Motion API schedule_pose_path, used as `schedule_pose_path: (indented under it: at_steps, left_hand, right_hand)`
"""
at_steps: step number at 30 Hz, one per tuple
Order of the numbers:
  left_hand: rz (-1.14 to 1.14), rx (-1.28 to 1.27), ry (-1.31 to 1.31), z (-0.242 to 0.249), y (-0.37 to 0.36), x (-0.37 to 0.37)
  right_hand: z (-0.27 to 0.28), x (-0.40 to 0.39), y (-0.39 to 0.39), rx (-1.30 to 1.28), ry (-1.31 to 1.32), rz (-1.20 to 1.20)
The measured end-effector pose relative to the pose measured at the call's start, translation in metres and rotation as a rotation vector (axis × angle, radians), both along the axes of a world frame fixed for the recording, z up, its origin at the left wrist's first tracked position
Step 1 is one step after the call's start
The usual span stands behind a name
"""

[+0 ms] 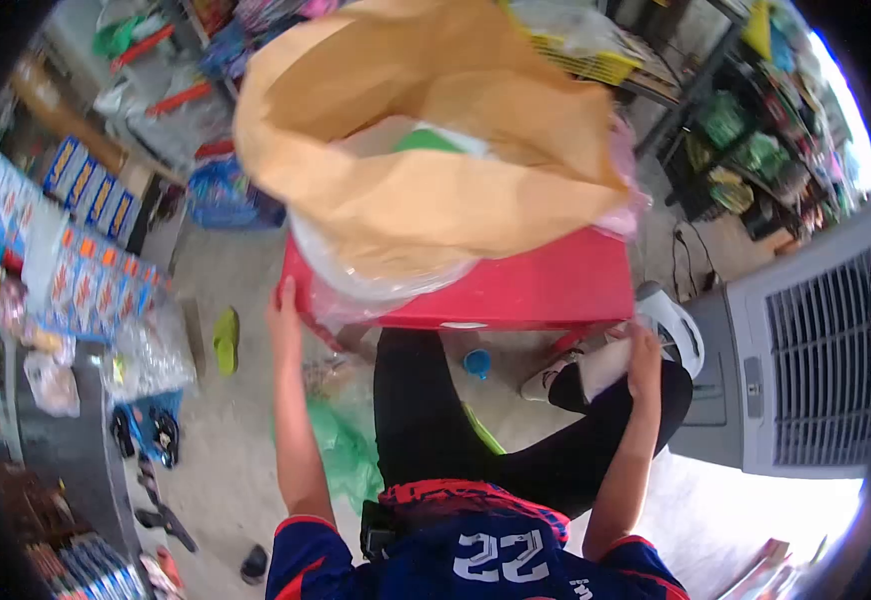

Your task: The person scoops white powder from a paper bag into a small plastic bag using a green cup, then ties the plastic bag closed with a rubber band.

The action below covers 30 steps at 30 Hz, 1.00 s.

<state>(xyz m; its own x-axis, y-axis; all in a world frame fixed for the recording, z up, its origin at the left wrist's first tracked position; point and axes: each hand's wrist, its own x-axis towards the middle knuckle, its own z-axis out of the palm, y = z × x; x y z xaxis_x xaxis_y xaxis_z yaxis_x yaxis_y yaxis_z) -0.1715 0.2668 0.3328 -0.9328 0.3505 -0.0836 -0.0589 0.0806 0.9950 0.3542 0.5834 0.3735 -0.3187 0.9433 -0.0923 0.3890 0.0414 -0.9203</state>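
Note:
A red table (546, 285) stands in front of my knees. On it is a large, wide-open brown paper sack (416, 215), slightly blurred, with white and green things inside. Clear plastic (356, 285) bulges under the sack at the left. My left hand (284, 308) is at the table's left edge, fingers loosely stretched and apparently holding nothing. Off the table's right front corner, my right hand (644, 362) grips a whitish flat packet (606, 369) above my knee. What the packet contains is hidden.
A grey air cooler (806, 360) stands close on my right. A small blue cup (477, 363), a green plastic bag (341, 450) and a green slipper (226, 342) lie on the floor. Boxed goods (91, 190) line the left; a dark shelf (746, 150) is at the back right.

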Motion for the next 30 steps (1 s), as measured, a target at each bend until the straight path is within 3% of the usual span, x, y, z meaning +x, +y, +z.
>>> schedule_pose_path:
  at_steps: [1, 3, 6, 9, 13, 17, 30]
  left_hand:
    - [-0.029, 0.012, -0.030, 0.006, 0.004, -0.008]
    - [-0.087, 0.024, -0.095, 0.006, 0.012, -0.025]
    - [-0.065, -0.053, 0.010, -0.038, 0.012, -0.054]
    - [0.007, -0.049, -0.010, -0.042, 0.010, -0.058]
    - [-0.002, -0.010, 0.009, -0.054, 0.009, -0.069]
    - [-0.030, 0.000, 0.007, -0.048, 0.008, -0.066]
    - [0.012, 0.013, -0.004, -0.045, 0.023, -0.068]
  right_hand:
    - [0.005, -0.007, -0.004, -0.105, 0.036, -0.022]
    - [-0.018, -0.004, 0.002, -0.042, 0.161, -0.060]
    - [-0.015, -0.020, -0.004, -0.125, 0.213, -0.148]
    - [-0.021, -0.025, -0.002, -0.056, 0.161, -0.168]
    - [-0.031, -0.033, 0.005, 0.152, -0.094, -0.285]
    - [-0.041, -0.037, 0.009, 0.133, 0.013, -0.298]
    - [-0.024, -0.047, 0.014, 0.071, -0.005, -0.314]
